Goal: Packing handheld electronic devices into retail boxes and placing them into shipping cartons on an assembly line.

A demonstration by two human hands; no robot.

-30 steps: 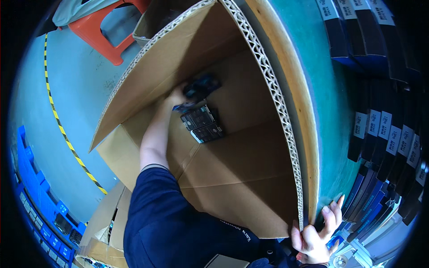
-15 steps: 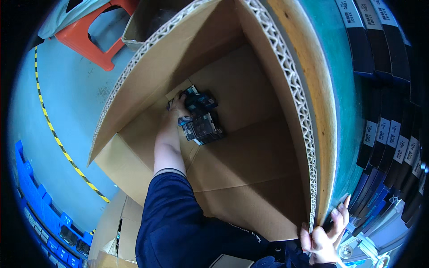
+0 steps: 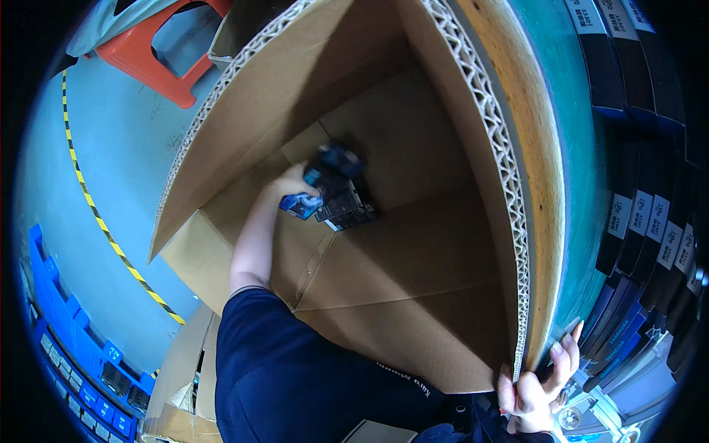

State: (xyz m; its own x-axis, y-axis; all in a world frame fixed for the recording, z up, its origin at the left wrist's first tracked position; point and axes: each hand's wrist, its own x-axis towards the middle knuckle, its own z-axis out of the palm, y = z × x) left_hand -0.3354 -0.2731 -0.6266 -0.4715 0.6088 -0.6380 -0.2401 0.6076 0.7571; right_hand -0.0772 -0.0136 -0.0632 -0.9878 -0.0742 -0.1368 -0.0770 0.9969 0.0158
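My left hand (image 3: pixel 292 183) is deep inside a large open cardboard box (image 3: pixel 399 295). Its fingers are closed round some small dark boxes with blue faces (image 3: pixel 301 205); motion blurs them and I cannot tell how many are held. Beside and under them, more small black boxes (image 3: pixel 347 210) lie in a pile on the carton's bottom. At the lower right, my right hand (image 3: pixel 535 395) pinches the carton's rim between thumb and fingers, with the other fingers stretched out over the green tabletop's edge.
A green tabletop with a wooden edge (image 3: pixel 543 184) runs along the carton's right side, bearing stacks of dark boxes (image 3: pixel 631 221). An orange stool (image 3: pixel 159 63) stands at upper left. Blue bins (image 3: pixel 66 317) and another carton (image 3: pixel 181 376) are at lower left. Yellow-black tape (image 3: pixel 103 225) marks the floor.
My left hand has drawn back slightly toward me, and the small boxes in it have shifted and tilted against the pile. My right hand stays on the carton's rim. The view has shifted slightly.
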